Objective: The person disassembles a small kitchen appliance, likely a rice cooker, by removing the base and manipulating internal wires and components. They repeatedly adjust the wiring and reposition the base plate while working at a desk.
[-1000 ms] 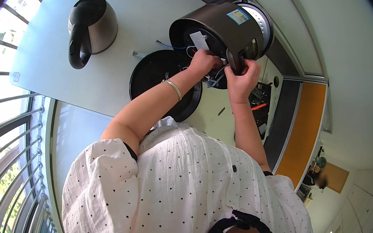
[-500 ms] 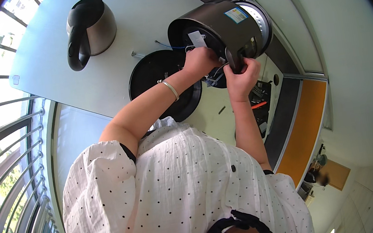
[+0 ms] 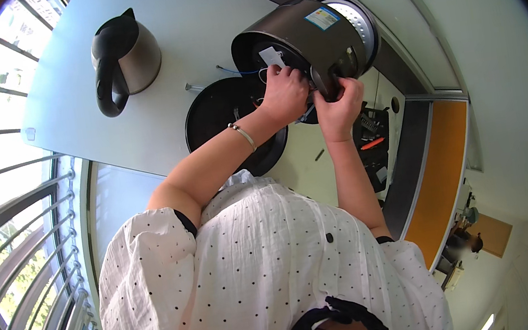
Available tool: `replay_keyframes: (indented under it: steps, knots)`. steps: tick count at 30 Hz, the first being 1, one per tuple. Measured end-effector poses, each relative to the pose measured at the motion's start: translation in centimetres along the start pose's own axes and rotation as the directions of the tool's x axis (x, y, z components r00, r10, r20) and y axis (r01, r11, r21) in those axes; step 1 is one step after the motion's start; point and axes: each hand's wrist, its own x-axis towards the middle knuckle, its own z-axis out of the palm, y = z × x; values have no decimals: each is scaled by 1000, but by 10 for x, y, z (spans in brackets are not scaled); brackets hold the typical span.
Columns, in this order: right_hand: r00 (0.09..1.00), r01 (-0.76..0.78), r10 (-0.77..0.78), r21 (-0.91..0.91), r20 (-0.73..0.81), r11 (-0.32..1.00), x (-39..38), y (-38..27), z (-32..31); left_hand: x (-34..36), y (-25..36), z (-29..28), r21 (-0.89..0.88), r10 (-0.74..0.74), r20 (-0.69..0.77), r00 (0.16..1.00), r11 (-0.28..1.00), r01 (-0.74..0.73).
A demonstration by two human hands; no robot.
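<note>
A dark brown appliance like a rice cooker lies on its side, its underside exposed, with a white card and thin wires there. My left hand has curled fingers at that underside; whatever they grip is hidden. My right hand pinches the appliance's lower rim beside a black curved part. Below it lies a round black dish-like piece with small parts in it, partly covered by my left arm.
A steel kettle stands on the white table at left. Tools, one orange-handled, lie in a black case on the right. Window bars border the left. An orange panel and a distant person are at right.
My left hand has shifted at the appliance's underside, its fingers now more upright over the white card's lower edge. My right hand stays on the rim. The whole view has shifted slightly.
</note>
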Motion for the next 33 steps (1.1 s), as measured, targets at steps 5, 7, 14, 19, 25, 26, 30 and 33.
replay_keyframes:
  steps: [5,7,14,19,25,26,30,33]
  knots:
    - [1000,-3,3,0,-28,1000,0,-3,-1,0,3,-1,-11,13,121,993,1000,-12]
    - [1000,-2,1,-24,-31,1000,1,-4,-4,2,1,3,-29,3,95,995,1000,0]
    - [996,-79,82,89,-35,993,5,-11,6,0,-16,20,-203,-113,55,992,972,122]
    - [988,-139,145,98,-49,985,3,-7,-5,-1,-23,50,-803,-247,197,949,515,301]
    - [988,-139,143,67,-60,988,1,-11,-9,6,-20,21,-809,-205,516,832,205,552]
    - [988,-133,137,58,-72,989,1,-12,-9,6,-22,20,-793,-167,472,866,348,500]
    - [989,-130,133,42,-67,991,1,-14,-11,9,-21,23,-763,-210,435,876,430,482]
    - [990,-116,118,30,-78,993,1,-13,-9,5,-39,42,-806,-141,252,957,517,288]
